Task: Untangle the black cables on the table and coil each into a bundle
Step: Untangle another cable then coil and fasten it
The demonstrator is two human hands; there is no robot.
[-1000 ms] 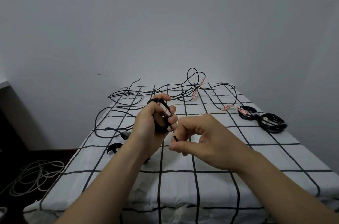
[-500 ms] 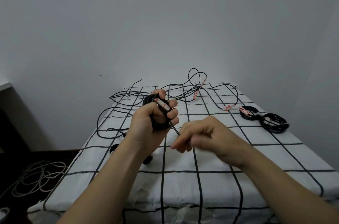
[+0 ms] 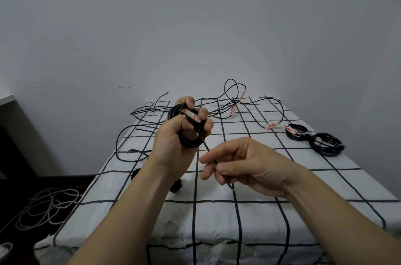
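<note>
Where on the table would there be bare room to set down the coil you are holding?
Bare cloth lies at the near right, between your right hand and the two finished bundles. The far and left side is crowded with loose cables.

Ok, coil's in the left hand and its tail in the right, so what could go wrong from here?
1. The coil is held only by the left hand; a looser grip might let the loops spring apart.
2. The tail between the hands is short, so it may slip from the right hand pinching it.
3. The loose cables at the far edge overlap; pulling one could drag others off the table.
</note>
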